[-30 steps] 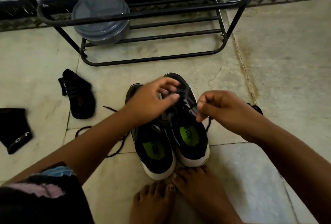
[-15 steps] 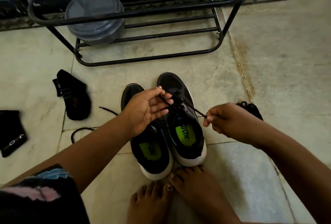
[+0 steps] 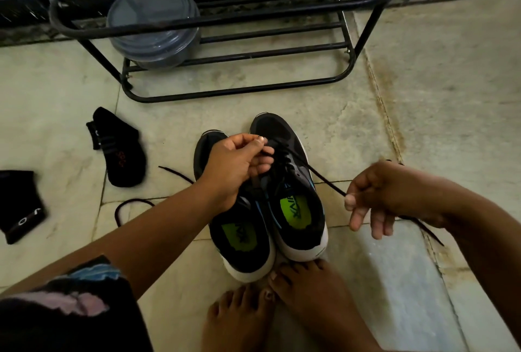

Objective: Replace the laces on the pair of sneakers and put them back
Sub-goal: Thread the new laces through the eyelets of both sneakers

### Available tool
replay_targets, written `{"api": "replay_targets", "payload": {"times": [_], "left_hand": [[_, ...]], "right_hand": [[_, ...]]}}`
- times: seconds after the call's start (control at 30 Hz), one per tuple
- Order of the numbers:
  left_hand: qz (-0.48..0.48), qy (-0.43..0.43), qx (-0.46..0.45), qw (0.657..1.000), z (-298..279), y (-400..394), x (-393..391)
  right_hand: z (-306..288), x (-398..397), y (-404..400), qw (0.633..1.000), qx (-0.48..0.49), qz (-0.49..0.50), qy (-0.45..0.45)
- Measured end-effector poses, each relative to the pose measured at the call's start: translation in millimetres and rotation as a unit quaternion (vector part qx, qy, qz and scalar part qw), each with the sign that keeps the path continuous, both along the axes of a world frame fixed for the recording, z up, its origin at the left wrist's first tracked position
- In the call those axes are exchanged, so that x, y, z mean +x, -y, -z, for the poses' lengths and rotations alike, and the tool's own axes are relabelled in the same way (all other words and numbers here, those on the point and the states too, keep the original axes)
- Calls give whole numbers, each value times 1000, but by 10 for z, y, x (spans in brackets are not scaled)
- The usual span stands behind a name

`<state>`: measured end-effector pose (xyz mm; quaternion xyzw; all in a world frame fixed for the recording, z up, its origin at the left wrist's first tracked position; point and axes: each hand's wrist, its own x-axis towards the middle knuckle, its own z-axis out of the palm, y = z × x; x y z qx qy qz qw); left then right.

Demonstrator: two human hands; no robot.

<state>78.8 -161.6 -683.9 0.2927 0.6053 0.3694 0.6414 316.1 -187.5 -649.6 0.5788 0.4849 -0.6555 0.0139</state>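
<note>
Two black sneakers with white soles and green insoles stand side by side on the floor, the left sneaker [image 3: 239, 241] and the right sneaker [image 3: 296, 210]. A black lace [image 3: 324, 179] runs taut from the right sneaker's eyelets out to the right. My right hand [image 3: 386, 196] pinches that lace between thumb and forefinger, its tail trailing behind my wrist. My left hand [image 3: 236, 165] hovers over the sneakers' fronts, its curled fingertips pinching the lacing near the right sneaker's toe end. A loose black lace [image 3: 129, 205] lies on the floor to the left.
A black metal shoe rack [image 3: 225, 27] stands behind the sneakers, with a grey lidded container [image 3: 153, 27] on its lower shelf. Two black socks [image 3: 118, 148] [image 3: 19, 205] lie at the left. My bare feet [image 3: 282, 309] touch the sneakers' heels.
My right hand has drawn the lace farther out to the right and toward me. My left hand turned over from palm-up and now pinches the lacing from above.
</note>
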Motion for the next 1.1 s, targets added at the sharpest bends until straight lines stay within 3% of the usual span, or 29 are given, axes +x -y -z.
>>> {"api": "replay_targets", "payload": {"times": [0.1,0.17,0.3,0.37,0.43,0.73,0.97,1.1], "left_hand": [[-3,-10,16,1000,23,47,-4],[58,-137,82,985,62,98,-23],[215,-274,214,913,61,179,-37],[305,-343,225,860,58,201,-21],[351,-357,196,843,64,211,-4],[371,-326,145,857,56,271,120],[304,-226,69,923,122,280,110],[276,-189,35,942,124,273,103]], "right_hand": [[47,-83,-11,996,42,58,-53],[134,-158,-34,987,79,129,-60],[245,-291,-62,957,33,234,-168],[279,-325,-72,956,41,230,-176],[317,-353,-81,957,58,229,-166],[446,-515,-91,952,170,238,-97],[496,-538,-155,957,243,157,8],[489,-558,-163,953,279,104,55]]}}
